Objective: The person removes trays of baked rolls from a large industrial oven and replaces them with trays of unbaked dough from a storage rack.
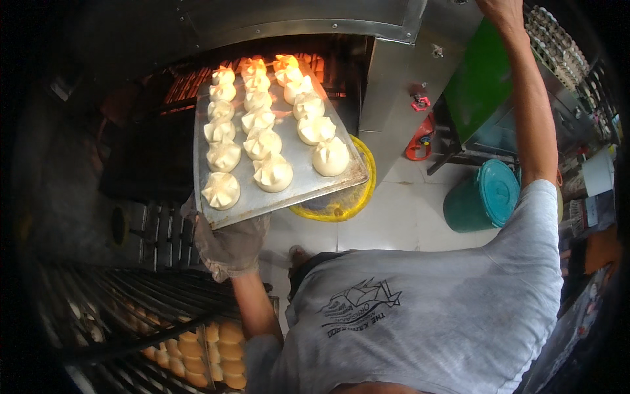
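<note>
One large grey steel oven; one shallow rectangular silver metal tray angled at its mouth.
The tray's far end lay in the orange glow, its near end outside. Best handling, in my judgement: tray level, support well under the load, sides clear of the opening, slow movement so that nothing slid. Left hand, in a worn grey-brown cloth mitt, appeared closed on the near left corner; cloth and tray hid the fingers, so exact spread could not be read. Bare right hand, cut off by the upper edge of view, was well apart from the tray; finger opening and any hold: could not tell. Smallest: pale round dough buns with cut, star-like tops, three rows on the tray, apparently unbrowned.
</note>
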The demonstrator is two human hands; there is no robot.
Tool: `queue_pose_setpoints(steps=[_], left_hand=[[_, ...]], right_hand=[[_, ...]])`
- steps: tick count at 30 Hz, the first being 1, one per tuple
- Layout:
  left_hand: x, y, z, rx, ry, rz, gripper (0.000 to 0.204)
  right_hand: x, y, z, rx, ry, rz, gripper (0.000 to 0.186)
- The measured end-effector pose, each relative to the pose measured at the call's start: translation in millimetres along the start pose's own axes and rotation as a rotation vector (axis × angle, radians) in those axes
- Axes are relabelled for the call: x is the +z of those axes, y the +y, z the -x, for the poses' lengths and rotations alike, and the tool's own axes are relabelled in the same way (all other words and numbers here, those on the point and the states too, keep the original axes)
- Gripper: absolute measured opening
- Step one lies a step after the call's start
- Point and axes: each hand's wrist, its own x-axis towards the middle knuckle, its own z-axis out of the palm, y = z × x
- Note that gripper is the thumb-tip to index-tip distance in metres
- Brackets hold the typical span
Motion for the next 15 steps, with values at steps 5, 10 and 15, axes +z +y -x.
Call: queue_pose_setpoints(steps=[5, 10, 15], left_hand=[[-1.2, 6.8, -10.6, 0.050, 0.063, -0.005, 0.095], [-6.5, 8.8, -6.5, -0.063, -0.007, 0.106, 0.090], [-4.0, 9.9, 10.4, -0.134, -0.103, 0.161, 0.080]], right_hand=[[-30.4, -19.0, -3.4, 0.014, 0.068, -0.015, 0.052], [-62.8, -30.8, -5.6, -0.013, 0.198, -0.061, 0.049], [-82.2, -41.4, 1.5, -0.019, 0.277, -0.122, 0.049]])
